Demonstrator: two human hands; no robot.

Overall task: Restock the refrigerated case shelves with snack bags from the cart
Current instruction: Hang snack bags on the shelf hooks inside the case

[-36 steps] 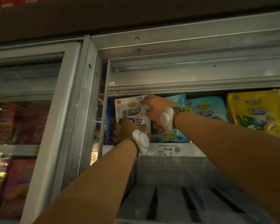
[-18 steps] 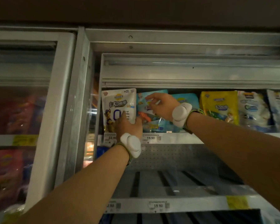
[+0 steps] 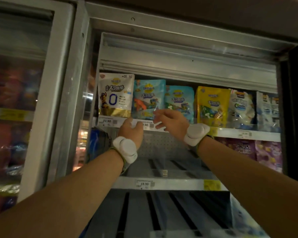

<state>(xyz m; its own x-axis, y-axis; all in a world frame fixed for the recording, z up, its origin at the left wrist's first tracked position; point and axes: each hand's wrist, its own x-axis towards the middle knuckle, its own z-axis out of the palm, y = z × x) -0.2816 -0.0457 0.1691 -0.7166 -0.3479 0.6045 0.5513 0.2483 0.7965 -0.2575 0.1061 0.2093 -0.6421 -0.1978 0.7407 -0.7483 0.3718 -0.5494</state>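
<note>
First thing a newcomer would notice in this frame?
Two bare forearms reach up into the open case, the left hand and right hand both empty just below the top shelf's row of bags. The white snack bag stands at the far left of that row, beside a blue bag; a yellow bag stands further right. The middle shelf below is mostly bare.

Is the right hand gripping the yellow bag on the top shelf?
No. The right hand is open in front of a blue bag, apart from the yellow bag further right.
</note>
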